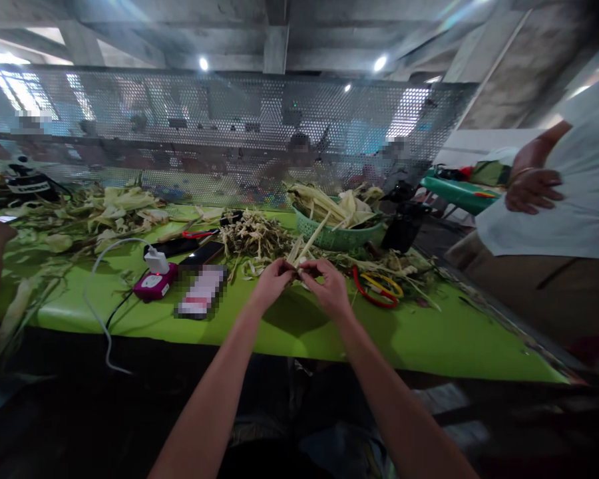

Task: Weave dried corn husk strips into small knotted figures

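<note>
Both my hands meet over the green table [299,332], pinching the same pale corn-husk strip [299,256]. My left hand [271,283] has its fingers closed on the strip's near end. My right hand [327,286] is closed on it from the other side, fingertips touching the left ones. The strip slants up and away toward a green basket [339,234] full of husks. A heap of shredded husk [252,236] lies just beyond my left hand. Red-handled scissors [377,287] rest on the table right of my right hand.
Phones [202,253], a pink power strip with a white charger [154,279] and a white cable lie left of my hands. Loose husks [114,209] cover the far left. A person in a white shirt [569,193] stands at the right. A perforated metal screen [229,133] backs the table.
</note>
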Demonstrator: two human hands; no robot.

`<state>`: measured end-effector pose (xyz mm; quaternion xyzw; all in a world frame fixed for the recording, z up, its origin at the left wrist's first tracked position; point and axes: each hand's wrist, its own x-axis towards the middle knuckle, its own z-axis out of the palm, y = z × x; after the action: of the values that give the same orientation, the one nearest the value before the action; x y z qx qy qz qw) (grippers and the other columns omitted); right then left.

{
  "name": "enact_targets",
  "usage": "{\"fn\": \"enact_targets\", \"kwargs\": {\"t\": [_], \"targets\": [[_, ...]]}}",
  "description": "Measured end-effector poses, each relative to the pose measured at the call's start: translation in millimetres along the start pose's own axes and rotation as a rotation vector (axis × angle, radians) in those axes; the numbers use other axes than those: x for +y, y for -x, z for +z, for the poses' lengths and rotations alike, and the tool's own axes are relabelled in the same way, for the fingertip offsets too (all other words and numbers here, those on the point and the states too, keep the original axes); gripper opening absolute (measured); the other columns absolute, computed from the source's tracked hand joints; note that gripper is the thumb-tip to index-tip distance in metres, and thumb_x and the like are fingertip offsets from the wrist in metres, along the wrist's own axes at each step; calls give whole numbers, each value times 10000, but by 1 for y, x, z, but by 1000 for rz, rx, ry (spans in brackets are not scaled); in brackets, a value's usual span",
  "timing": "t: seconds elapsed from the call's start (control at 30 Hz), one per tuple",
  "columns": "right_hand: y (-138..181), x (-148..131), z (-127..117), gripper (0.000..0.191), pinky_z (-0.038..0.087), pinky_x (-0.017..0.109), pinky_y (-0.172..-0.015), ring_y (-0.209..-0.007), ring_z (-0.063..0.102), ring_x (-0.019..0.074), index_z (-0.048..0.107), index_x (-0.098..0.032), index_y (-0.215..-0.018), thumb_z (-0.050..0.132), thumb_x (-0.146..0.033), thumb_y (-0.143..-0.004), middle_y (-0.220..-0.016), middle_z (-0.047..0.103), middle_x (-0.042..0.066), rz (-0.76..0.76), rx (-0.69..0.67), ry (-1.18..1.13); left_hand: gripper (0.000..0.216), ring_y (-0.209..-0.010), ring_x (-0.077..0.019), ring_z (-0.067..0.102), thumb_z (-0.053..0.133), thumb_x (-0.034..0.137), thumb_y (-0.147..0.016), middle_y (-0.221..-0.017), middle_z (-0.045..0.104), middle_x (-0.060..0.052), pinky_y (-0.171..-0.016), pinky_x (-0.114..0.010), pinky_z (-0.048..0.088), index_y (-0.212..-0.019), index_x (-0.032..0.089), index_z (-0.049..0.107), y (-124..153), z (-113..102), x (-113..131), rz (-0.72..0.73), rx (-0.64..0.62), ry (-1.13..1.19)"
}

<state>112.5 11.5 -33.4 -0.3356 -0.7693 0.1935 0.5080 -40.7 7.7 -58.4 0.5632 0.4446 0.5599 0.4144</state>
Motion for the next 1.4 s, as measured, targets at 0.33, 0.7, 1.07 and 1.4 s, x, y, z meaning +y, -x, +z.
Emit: {"fn": "enact_targets", "kwargs": {"t": [0.33,0.7,1.07,1.4], "targets": [[0,0,0,118,490,300,-693,-726,583,170,657,-201,-859,581,-226,-772,-837,604,40,-22,-13,-2,205,-604,-77,511,636,321,-699,-678,564,19,-573,-195,387,-784,150,562,4,1,4,-56,-28,114],[0,0,2,182,513,325,-745,-759,578,170,634,-221,-928,576,-178,-761,-935,574,49,-53,-29,50,193,-559,-72,480,655,290,-684,-623,548,33,-546,-200,359,-737,136,551,1,1,1,-3,-21,113],[0,-1,2,279,514,313,-715,-774,578,168,625,-222,-994,556,-132,-739,-1044,570,65,-62,5,77,91,-609,-80,457,532,141,-643,-649,516,42,-580,-200,342,-734,149,542,7,1,13,34,-19,74],[2,-8,0,193,471,300,-699,-695,580,158,599,-212,-931,576,-188,-741,-881,627,22,17,54,94,65,-602,-85,401,519,140,-608,-618,454,52,-575,-211,297,-671,155,522,11,-2,22,40,-73,129]]}}
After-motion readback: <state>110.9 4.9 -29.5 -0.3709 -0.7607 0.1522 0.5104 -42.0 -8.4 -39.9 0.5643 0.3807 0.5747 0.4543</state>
